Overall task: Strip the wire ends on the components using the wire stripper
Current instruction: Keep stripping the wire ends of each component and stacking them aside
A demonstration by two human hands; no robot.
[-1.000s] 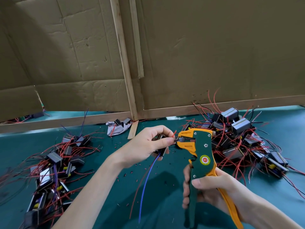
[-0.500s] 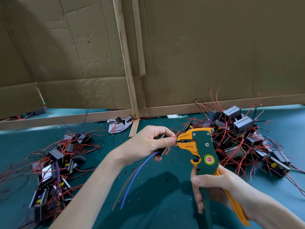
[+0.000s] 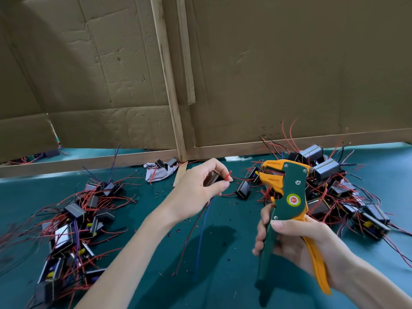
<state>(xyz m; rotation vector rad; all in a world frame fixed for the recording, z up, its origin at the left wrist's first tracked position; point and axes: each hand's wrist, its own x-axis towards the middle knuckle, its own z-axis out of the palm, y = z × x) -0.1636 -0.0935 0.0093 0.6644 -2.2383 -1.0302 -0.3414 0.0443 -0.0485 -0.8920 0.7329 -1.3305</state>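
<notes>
My left hand (image 3: 198, 190) holds a small dark component (image 3: 211, 179) above the green table, and its fingertips pinch a short red wire end (image 3: 228, 176). A blue wire (image 3: 200, 237) and a red wire hang from that component down to the table. My right hand (image 3: 298, 244) grips the handles of the green and orange wire stripper (image 3: 286, 197), held upright. The stripper's orange jaws (image 3: 268, 175) stand a short way to the right of the wire end, apart from it.
A heap of components with red wires (image 3: 330, 186) lies at the right, behind the stripper. Another heap (image 3: 73, 219) lies at the left. One single component (image 3: 243, 189) sits between my hands. Cardboard walls (image 3: 289, 74) with wooden battens close the back. Insulation bits dot the green table (image 3: 223, 253).
The stripper's jaws were against the wire at my left fingertips. They have come away to the right and the tool now stands more upright. My left hand still holds the component.
</notes>
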